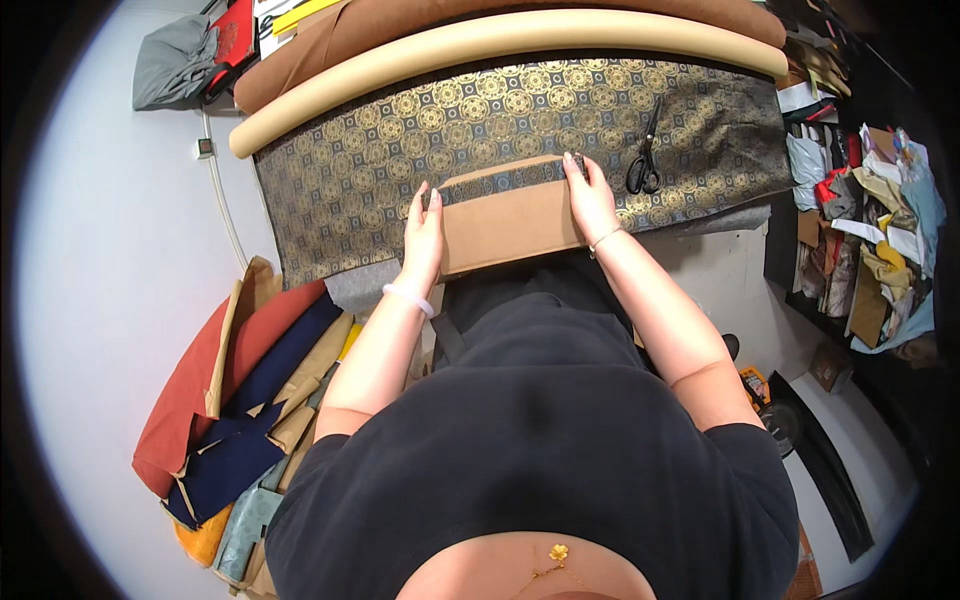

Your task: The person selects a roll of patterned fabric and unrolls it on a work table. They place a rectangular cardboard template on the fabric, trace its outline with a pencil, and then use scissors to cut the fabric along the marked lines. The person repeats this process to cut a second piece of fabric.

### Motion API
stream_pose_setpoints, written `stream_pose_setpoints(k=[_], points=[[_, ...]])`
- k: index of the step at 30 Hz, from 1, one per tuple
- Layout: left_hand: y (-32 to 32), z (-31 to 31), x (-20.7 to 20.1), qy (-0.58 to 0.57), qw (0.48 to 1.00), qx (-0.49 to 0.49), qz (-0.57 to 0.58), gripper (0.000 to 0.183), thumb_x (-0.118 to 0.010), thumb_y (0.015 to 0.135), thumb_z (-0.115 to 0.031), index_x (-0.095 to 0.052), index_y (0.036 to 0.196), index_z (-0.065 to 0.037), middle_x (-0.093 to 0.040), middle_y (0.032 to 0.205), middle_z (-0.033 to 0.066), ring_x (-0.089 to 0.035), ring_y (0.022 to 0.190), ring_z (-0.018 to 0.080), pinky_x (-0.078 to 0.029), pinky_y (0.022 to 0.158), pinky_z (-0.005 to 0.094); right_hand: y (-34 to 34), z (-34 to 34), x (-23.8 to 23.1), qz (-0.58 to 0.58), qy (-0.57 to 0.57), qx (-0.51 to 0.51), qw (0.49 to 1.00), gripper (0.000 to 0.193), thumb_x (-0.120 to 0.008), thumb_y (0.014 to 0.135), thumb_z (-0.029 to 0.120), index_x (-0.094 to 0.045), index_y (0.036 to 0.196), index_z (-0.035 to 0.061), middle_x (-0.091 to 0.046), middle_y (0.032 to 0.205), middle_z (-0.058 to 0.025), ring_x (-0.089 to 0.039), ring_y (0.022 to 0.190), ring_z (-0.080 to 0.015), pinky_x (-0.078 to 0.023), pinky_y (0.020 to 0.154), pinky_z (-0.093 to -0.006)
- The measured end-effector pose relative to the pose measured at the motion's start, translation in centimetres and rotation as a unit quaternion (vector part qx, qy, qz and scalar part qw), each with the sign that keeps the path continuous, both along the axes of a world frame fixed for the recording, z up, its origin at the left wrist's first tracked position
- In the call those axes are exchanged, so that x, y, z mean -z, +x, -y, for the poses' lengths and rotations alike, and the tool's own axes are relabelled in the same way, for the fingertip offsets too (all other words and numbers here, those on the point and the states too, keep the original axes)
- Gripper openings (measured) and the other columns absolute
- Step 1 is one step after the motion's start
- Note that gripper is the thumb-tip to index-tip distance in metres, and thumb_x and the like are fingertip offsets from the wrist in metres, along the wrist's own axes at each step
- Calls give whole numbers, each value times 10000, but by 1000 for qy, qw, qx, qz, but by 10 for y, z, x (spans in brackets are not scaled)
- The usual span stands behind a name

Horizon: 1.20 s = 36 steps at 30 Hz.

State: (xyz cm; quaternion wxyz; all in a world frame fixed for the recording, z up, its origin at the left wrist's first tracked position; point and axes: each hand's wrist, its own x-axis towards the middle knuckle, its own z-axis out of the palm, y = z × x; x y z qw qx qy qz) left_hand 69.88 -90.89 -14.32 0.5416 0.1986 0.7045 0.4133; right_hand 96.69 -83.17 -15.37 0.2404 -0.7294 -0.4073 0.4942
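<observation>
One brown box-like piece [510, 228] lies between the left grip [424, 236] and right grip [592, 203], each clasping an end.

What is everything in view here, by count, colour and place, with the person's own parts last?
Rectangular piece: 1, brown and dark patterned, centre
Patterned cloth: 1, gold and dark, spread beyond the piece
Scissors: 1, black, on the cloth, right side
Beige roll: 1, beige, along the cloth's far edge
Brown roll: 1, brown, behind the beige one
Crumpled item: 1, grey, upper left
Fabric pieces: several, rust red, navy, tan, lower left
Piled materials: uncounted, mixed colours, right
Bracelets: 2, white left, thin silvery right, on the wrists
Pendant: 1, gold, bottom centre
Shirt: 1, black, lower centre
Left grip: 1, bare, holding the piece's left end
Right grip: 1, bare, holding its right end
</observation>
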Motion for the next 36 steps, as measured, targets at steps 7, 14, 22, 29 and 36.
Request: stream_pose_setpoints(k=[7,14,22,29,36], points=[[-10,-16,13,-7,1000,-8,-13,628,-560,1093,-437,-469,1539,-5,-489,1585,164,-430,1475,241,-308,1227,354,-7,-11,-8,10,-1,7,1000,837,-643,982,624,-521,1476,-40,-606,1433,-264,-586,1334,-339,-435,1136,-400],[-7,5,6,-11,1000,-26,4,554,-537,1103,-448,-491,1507,-73,-512,1540,138,-436,1442,231,-307,1213,364,7,16,1,-1,17,-39,999,765,-608,1024,574,-494,1509,-7,-580,1471,-254,-545,1381,-334,-410,1156,-403],[2,4,-1,-22,999,-17,-21,543,-474,1118,-491,-480,1488,-94,-513,1511,176,-417,1431,256,-294,1211,392,8,23,6,-59,7,-24,998,746,-539,1079,517,-418,1545,-51,-539,1516,-252,-494,1432,-315,-367,1191,-392],[-8,26,6,-43,992,31,-119,550,-513,1101,-482,-505,1463,-68,-591,1410,225,-545,1323,304,-391,1143,400,-3,51,2,-39,-19,-43,998,780,-477,1098,532,-363,1564,-83,-449,1585,-271,-396,1504,-333,-291,1240,-398],[-11,36,23,28,970,58,-236,498,-570,1087,-439,-526,1413,-66,-667,1150,187,-625,1065,267,-479,984,381,1,60,24,17,16,-60,998,744,-484,1101,515,-362,1543,-71,-526,1483,-303,-502,1401,-382,-372,1182,-423]])
